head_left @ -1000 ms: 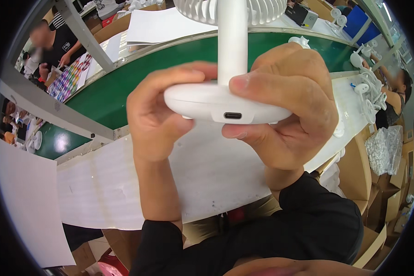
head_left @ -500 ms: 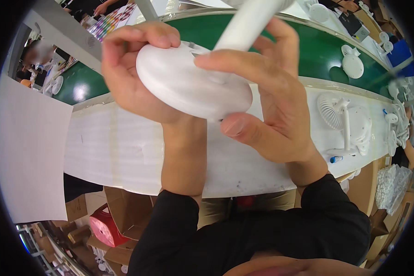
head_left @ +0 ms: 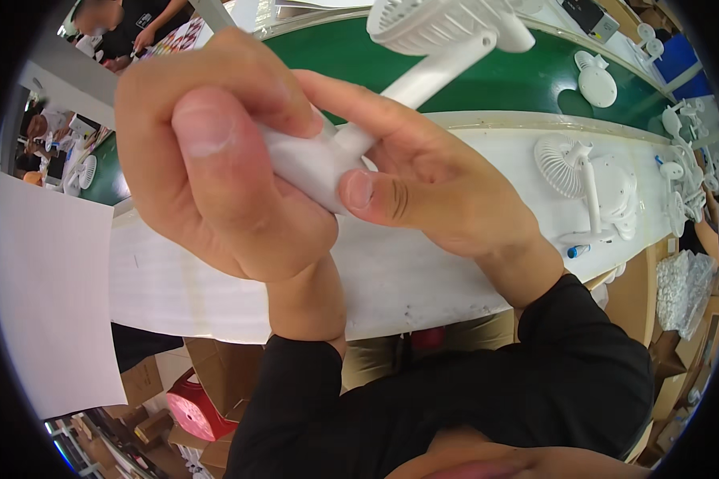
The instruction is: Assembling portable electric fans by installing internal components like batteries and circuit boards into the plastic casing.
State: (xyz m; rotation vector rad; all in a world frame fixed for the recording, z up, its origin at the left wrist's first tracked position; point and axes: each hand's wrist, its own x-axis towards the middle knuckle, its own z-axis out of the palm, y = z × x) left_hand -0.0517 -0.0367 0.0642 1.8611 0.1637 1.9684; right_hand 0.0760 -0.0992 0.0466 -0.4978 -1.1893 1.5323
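Head view: I see the white surface (head_left: 423, 279) below, and above it the white desk fan (head_left: 423, 76), plain plastic, round base, slim stem, grilled head. Its long axis runs from the base up-right toward the green conveyor (head_left: 455, 88). My left hand (head_left: 216, 168) and right hand (head_left: 439, 191) clamp the base. Half a second ago the base's underside faced me; now it's tilted edge-on.

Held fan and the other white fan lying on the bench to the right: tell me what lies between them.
In the head view, only the right hand and bare white bench top separate the held fan from the lying fan.
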